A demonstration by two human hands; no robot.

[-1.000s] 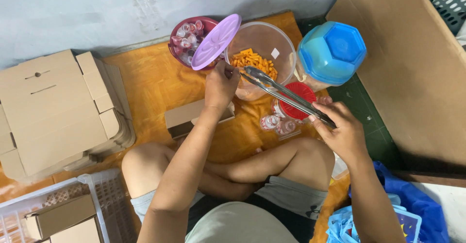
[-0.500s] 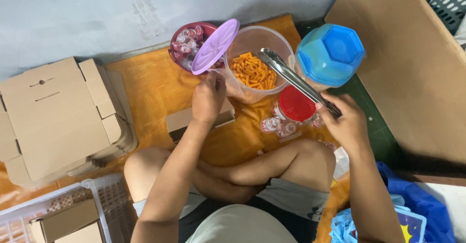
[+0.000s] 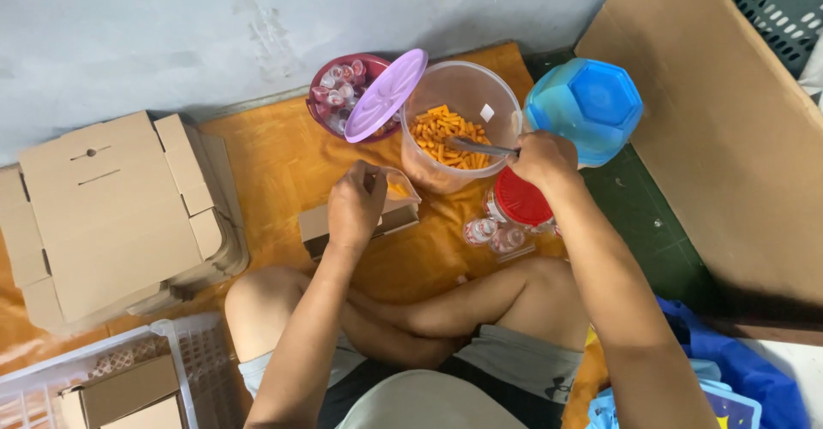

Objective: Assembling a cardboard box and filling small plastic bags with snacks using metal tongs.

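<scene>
My right hand (image 3: 542, 158) grips metal tongs (image 3: 477, 147) whose tips reach into a clear round tub of orange snack sticks (image 3: 446, 129). My left hand (image 3: 357, 204) holds a small clear plastic bag (image 3: 399, 188) open over a small cardboard box (image 3: 319, 222) on the orange cloth. Orange pieces show in the bag. A red-lidded jar (image 3: 523, 199) stands just under my right wrist.
A maroon bowl of small sealed cups (image 3: 341, 91) has a purple lid (image 3: 387, 95) leaning on it. A blue lid (image 3: 586, 106) sits at right. Flat folded cardboard boxes (image 3: 111, 206) are stacked at left; a white crate (image 3: 111, 378) holds more. Small cups (image 3: 493, 234) lie by my knee.
My right hand has swung the tongs from above the red jar down into the snack tub. My left hand has dropped from the tub's rim to the bag over the small box.
</scene>
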